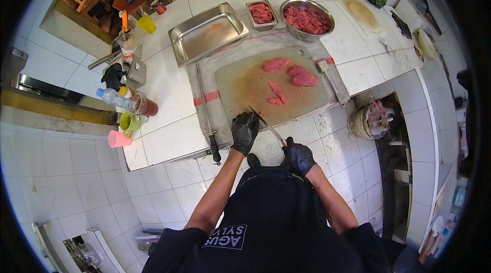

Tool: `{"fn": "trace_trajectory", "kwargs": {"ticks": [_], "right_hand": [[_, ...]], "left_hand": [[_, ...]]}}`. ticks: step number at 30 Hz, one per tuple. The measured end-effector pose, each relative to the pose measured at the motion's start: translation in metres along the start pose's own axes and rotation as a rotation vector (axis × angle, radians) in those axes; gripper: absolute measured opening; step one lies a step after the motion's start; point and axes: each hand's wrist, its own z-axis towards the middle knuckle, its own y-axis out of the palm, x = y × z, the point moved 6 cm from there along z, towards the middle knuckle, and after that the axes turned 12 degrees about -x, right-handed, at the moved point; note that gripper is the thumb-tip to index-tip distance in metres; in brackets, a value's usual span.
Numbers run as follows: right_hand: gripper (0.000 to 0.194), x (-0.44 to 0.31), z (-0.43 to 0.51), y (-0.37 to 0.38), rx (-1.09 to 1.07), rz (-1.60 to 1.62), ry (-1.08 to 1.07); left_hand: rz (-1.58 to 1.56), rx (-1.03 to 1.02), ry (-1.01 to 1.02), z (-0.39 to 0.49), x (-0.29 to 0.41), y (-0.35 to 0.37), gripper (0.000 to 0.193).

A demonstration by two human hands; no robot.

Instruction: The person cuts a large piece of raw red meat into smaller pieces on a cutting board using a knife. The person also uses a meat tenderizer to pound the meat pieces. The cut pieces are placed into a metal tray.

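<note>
My right hand [300, 157], in a black glove, is closed on the handle of a knife [271, 128], its blade slanting up and left over the near edge of the cutting board [238, 81]. Beside the blade's tip, my left hand [244, 129], also gloved, rests at the board's near edge with its fingers bent; what lies under them is hidden. A small bit of meat [261, 114] is by the blade. Farther up the board are narrow meat strips [277, 92], a meat slice [276, 64] and darker red meat pieces [303, 76].
A sharpening steel [203, 100] lies left of the board, a meat mallet [330, 83] right. Behind stand a steel tray [209, 33], a small meat pan [262, 14] and a meat bowl [307, 19]. Jars and cups [129, 121] line the left; a bucket of scraps [370, 121] stands lower right.
</note>
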Motion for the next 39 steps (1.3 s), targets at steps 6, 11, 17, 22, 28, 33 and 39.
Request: {"fn": "trace_trajectory", "kwargs": {"ticks": [6, 11, 17, 22, 28, 33, 39], "right_hand": [[0.03, 0.007, -0.017, 0.002, 0.025, 0.035, -0.104], [0.033, 0.001, 0.036, 0.02, 0.048, 0.066, -0.113], [0.035, 0.002, 0.065, -0.014, 0.263, -0.092, -0.039], [0.027, 0.034, 0.051, -0.053, 0.316, 0.194, -0.057], [0.032, 0.071, 0.038, -0.063, 0.381, 0.485, -0.028], [0.031, 0.119, 0.008, -0.048, 0.365, 0.659, 0.121], [0.034, 0.193, -0.061, -0.021, 0.441, 0.724, 0.28]], "left_hand": [[0.057, 0.025, -0.006, -0.001, -0.004, 0.008, 0.007], [-0.004, -0.018, 0.025, 0.005, -0.005, 0.007, 0.008], [-0.126, -0.12, 0.019, 0.005, -0.01, -0.003, 0.007], [-0.213, -0.013, -0.072, 0.033, -0.009, 0.005, 0.012], [-0.063, -0.059, 0.027, 0.083, 0.032, 0.037, 0.02], [-0.015, -0.223, 0.056, 0.105, 0.038, 0.064, 0.014], [-0.829, -0.665, -0.297, 0.129, 0.005, 0.027, 0.016]]}}
